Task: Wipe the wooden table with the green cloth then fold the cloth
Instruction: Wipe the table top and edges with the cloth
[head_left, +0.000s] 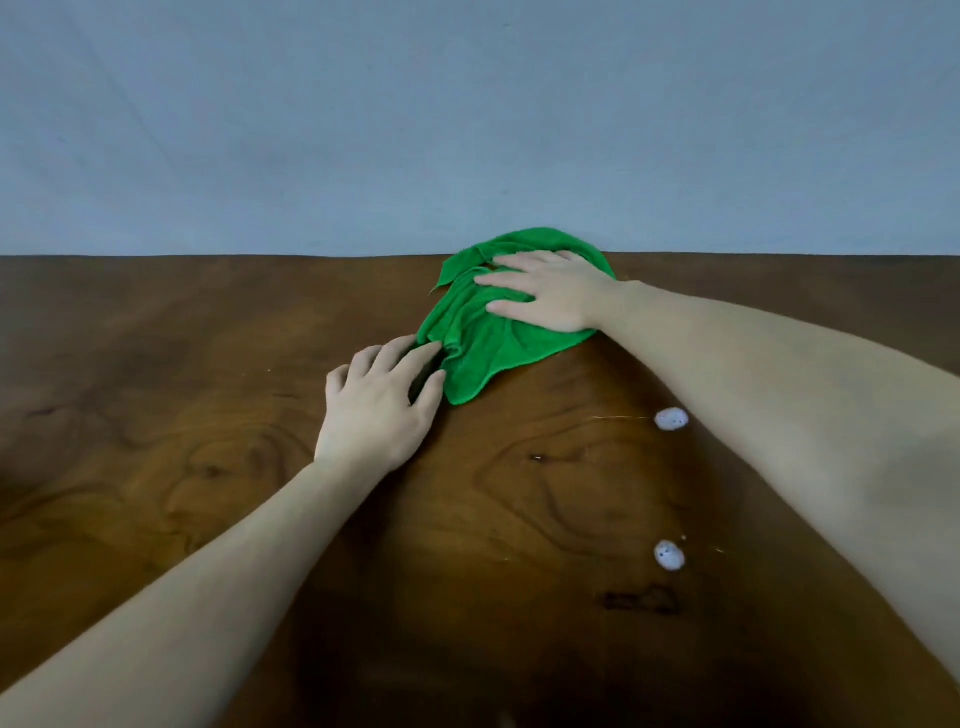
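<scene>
Green cloth: bunched and creased at the far edge of the tabletop, just right of centre, its far side touching the blue-grey wall.
Right grip: your right hand lies flat on top of the cloth, fingers straight and spread, pressing it down rather than curling round it.
Left grip: your left hand sits at the cloth's near-left edge; the fingertips touch the fabric and look slightly bent, but you cannot tell from this view whether they pinch a fold or only rest against it.
Nearby: 2 white spots sit on the wood closer to you, well apart from the cloth and beside your right forearm.
Stage: wiping looks unfinished, since those 2 spots remain; folding has not begun.
Risk: with the cloth wadded, only part of it meets the wood, so a stroke may smear or skip the spots.
Risk: pushing further away could ride the cloth up the wall.
</scene>
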